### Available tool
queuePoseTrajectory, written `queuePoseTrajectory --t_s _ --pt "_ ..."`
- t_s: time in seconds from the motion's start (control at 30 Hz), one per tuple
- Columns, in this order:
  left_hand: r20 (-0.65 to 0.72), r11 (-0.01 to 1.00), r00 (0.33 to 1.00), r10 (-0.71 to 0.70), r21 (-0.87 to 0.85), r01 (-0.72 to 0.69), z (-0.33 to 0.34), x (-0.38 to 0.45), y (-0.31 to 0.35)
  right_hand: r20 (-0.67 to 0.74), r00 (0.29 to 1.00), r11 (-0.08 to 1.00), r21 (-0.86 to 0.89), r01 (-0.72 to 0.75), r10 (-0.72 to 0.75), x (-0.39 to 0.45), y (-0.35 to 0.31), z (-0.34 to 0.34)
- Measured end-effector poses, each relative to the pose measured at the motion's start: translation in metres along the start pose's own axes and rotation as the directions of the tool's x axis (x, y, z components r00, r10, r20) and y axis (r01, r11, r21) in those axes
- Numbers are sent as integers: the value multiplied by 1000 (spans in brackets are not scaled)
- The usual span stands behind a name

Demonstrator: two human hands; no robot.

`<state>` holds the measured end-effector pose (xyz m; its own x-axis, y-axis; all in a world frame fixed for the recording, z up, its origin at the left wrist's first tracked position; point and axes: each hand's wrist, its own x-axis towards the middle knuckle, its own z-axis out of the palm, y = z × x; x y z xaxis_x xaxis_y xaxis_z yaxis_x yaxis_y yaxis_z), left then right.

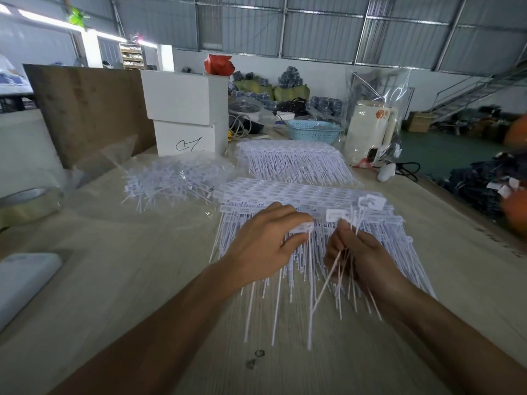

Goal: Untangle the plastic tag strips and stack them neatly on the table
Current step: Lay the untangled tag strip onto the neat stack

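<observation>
White plastic tag strips with flat heads and long thin tails lie in a neat stack [288,195] mid-table, with a second neat stack [291,161] behind it. A tangled heap of loose tags [171,181] sits in a clear bag to the left. My left hand [265,246] hovers over the near stack and pinches the head of one tag strip [302,227], its tail hanging toward me. My right hand [356,255] grips a small bundle of tag strips [350,215] by their tails, heads sticking up.
Two stacked white boxes [185,115] and a brown board [88,109] stand behind the tags. A blue basket [313,131], a cream kettle in plastic [368,129] and a cable lie at the back right. A tape roll [25,201] and a white slab [22,277] sit at the left.
</observation>
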<state>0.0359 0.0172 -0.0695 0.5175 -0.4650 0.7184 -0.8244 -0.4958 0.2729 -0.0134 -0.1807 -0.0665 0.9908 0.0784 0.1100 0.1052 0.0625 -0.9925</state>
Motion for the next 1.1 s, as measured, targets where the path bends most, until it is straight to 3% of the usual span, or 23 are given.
queuePoseTrajectory --t_s 0.27,0.43,0.7,0.97,1.1 --pt "-43 992 998 -55 -120 50 4 2 7 62 997 998 -54 -40 43 -2 2 -4" --pt "-27 968 989 -143 -210 135 2 3 9 58 997 998 17 -58 57 1 5 -1" --pt "-40 990 998 -42 -139 36 5 2 5 118 990 997 -12 -76 77 -1 8 -1" --pt "-34 980 998 61 -186 -66 7 3 8 125 986 994 -8 -109 109 -3 3 0" --pt "-25 983 999 33 -181 -37 6 3 8 95 994 997 53 -62 56 -2 -2 -2"
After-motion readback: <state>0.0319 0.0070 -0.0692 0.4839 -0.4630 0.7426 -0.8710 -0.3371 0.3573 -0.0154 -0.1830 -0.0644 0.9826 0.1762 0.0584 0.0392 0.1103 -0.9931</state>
